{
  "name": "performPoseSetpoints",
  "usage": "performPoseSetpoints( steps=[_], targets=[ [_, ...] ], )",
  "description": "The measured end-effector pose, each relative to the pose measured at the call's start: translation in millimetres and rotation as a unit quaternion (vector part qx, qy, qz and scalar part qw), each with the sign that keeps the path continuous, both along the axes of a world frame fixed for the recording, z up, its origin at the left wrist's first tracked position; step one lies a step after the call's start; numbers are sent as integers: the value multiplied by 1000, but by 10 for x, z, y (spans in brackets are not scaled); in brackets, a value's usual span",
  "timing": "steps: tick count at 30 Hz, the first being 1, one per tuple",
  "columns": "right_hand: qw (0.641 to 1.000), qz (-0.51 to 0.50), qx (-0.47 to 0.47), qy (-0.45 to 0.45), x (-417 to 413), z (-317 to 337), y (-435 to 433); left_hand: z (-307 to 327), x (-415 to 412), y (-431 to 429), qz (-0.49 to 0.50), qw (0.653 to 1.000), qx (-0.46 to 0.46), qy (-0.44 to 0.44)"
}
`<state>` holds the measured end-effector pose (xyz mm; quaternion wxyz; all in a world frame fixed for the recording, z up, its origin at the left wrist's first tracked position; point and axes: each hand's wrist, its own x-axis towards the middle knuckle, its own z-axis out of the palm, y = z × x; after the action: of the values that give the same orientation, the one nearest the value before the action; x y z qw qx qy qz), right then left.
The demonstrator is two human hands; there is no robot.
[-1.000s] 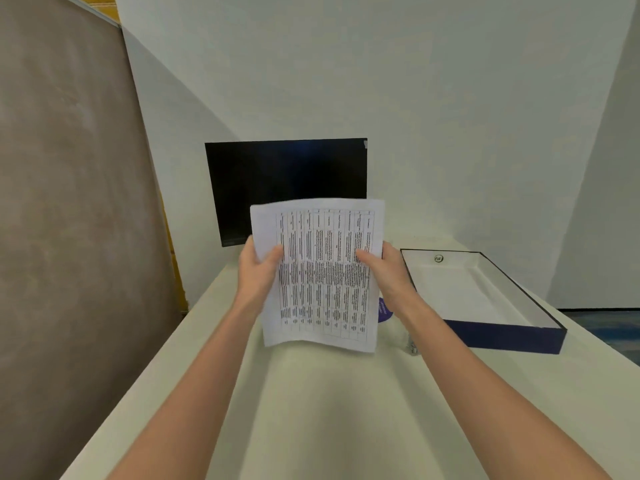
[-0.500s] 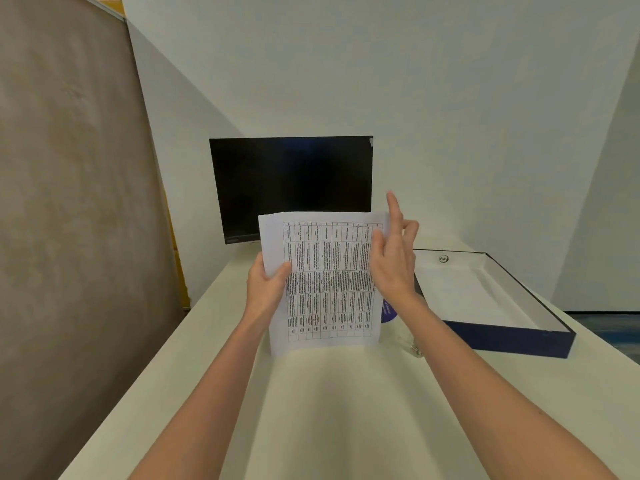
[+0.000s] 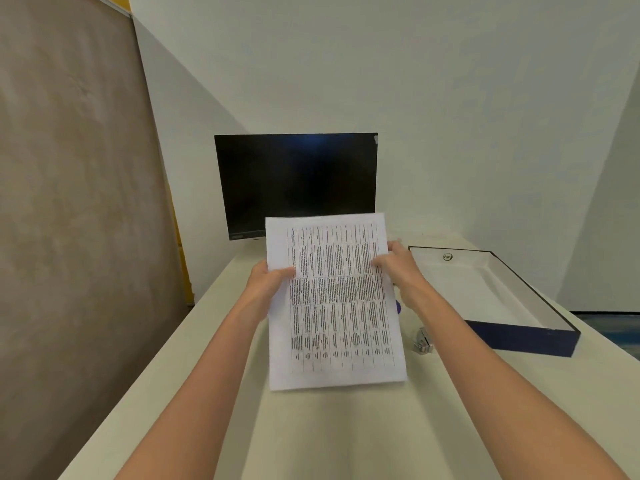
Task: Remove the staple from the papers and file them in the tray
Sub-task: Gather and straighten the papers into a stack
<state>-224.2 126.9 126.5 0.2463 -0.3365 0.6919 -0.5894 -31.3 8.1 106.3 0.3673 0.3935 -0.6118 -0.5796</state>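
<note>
Gripping printed papers [image 3: 332, 299] by both side edges, left hand [image 3: 266, 282] and right hand [image 3: 398, 268] hold them above bare table [image 3: 346, 438], tray [image 3: 519, 336] near right.

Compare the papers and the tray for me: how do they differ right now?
The papers are held up, the left hand and right hand gripping their side edges; the tray lies flat on the table. The papers are white with a printed grid; the tray has dark blue walls and a white inside. The tray holds no sheets yet. Both are rectangular.
</note>
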Motion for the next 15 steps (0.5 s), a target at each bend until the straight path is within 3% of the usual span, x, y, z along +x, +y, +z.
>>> performPoseSetpoints(
  steps=[5,8,12,15],
  targets=[
    [981,13,178,-69,-22,-348,-5,-260,81,-17,-24,981,136,-134],
    [967,16,249,-56,-54,-746,-65,-781,90,-177,-48,967,171,-181],
    [964,-5,265,-5,123,-1066,10,-1429,51,-475,-35,960,171,-220],
    [973,-26,228,14,233,-1111,92,-1124,101,-103,-22,963,138,-230]
  ],
)
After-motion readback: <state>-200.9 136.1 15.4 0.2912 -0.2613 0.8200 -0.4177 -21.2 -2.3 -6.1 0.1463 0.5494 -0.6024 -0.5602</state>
